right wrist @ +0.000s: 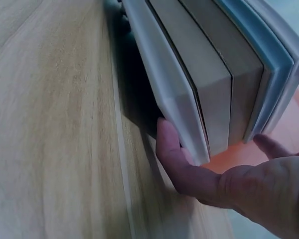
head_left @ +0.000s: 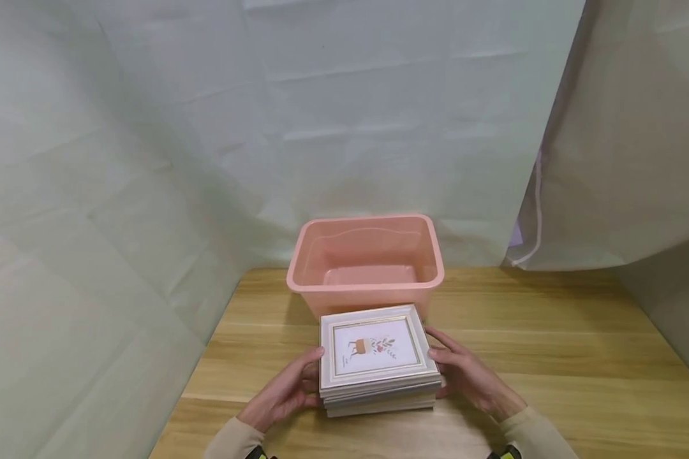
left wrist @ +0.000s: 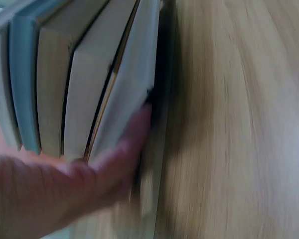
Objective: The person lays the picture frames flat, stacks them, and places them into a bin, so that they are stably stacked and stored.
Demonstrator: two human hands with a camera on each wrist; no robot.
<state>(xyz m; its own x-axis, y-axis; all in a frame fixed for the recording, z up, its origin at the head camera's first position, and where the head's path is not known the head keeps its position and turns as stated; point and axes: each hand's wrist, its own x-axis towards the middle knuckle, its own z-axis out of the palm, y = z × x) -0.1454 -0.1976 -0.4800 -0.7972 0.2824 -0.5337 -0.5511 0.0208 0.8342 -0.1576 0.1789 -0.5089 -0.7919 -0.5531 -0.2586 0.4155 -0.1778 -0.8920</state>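
Note:
A stack of picture frames [head_left: 379, 398] is between my two hands in front of the pink bin. The top picture frame [head_left: 328, 357] is white, with a print of a brown shape and leafy sprigs. My left hand [head_left: 289, 389] grips the left side, its thumb near the top frame's edge. On the other side my right hand [head_left: 473, 379] holds the stack. Both wrist views show white, beige and blue frame edges. In the right wrist view a finger [right wrist: 169, 144] curls at the lowest frame's edge; dark shadow lies under it.
The pink plastic bin [head_left: 364, 288] stands behind the stack, its visible inside bare. A wooden table [head_left: 551, 344] carries everything. Pale cloth [head_left: 356, 127] hangs along the back and sides, with a white cord [head_left: 538, 217] at the right.

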